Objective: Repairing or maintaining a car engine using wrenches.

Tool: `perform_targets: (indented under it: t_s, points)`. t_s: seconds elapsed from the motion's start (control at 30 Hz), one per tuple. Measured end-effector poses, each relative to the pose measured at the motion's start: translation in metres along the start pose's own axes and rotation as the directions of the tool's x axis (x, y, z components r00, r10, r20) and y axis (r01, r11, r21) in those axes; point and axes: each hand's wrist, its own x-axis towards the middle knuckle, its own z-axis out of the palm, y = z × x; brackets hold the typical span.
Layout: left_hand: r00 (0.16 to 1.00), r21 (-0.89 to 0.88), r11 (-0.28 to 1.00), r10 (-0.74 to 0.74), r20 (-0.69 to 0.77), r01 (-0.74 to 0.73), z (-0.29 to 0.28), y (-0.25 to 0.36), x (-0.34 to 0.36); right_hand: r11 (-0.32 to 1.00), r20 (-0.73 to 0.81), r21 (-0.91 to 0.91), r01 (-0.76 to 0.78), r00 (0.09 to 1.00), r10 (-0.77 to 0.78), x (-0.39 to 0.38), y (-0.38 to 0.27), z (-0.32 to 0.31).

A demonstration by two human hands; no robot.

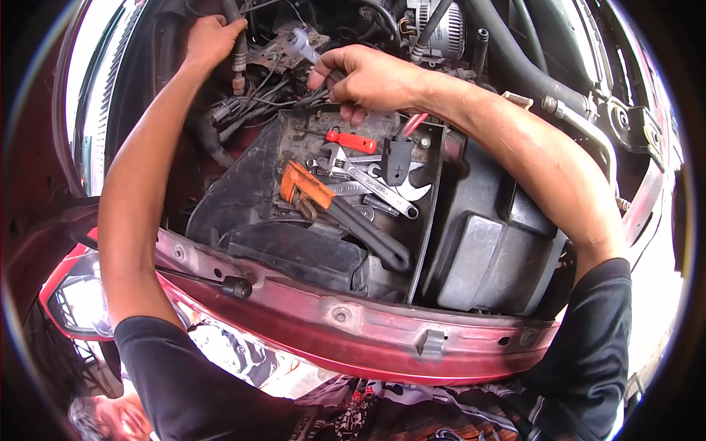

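Note:
My left hand is closed at the upper left of the engine bay, beside a dark vertical hose with a metal fitting; what its fingers grip is unclear. My right hand grips a silver wrench over wiring and a metal bracket. Below it, a black battery tray holds a red-handled screwdriver, an adjustable wrench, an orange pipe wrench, several silver wrenches, and a black terminal cover.
An alternator and thick hoses are at the top. A black plastic housing fills the right side. The red front body rail runs across the near edge. A person's head shows at the lower left.

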Motion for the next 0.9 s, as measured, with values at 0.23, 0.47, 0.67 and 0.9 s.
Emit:
perform_targets:
  t_s: [0.23, 0.47, 0.67, 0.9]
  points:
    - [0.999, 0.039, 0.998, 0.040, -0.015, -0.039, 0.000, -0.005, 0.001, 0.717, -0.100, -0.697, 0.015, 0.988, -0.118, 0.022, -0.009, 0.032]
    - [1.000, 0.030, 1.000, 0.006, 0.022, -0.007, 0.001, -0.005, 0.003, 0.678, -0.081, -0.735, -0.024, 0.995, -0.052, 0.059, -0.038, 0.062]
    - [0.991, 0.031, 0.997, -0.067, -0.112, 0.071, -0.005, 0.027, -0.017, 0.714, -0.202, -0.669, -0.207, 0.975, 0.093, 0.083, -0.026, 0.062]
    - [0.991, 0.014, 0.998, -0.061, -0.119, 0.063, -0.016, 0.027, -0.019, 0.768, -0.185, -0.634, -0.090, 0.982, -0.038, 0.097, -0.023, 0.075]
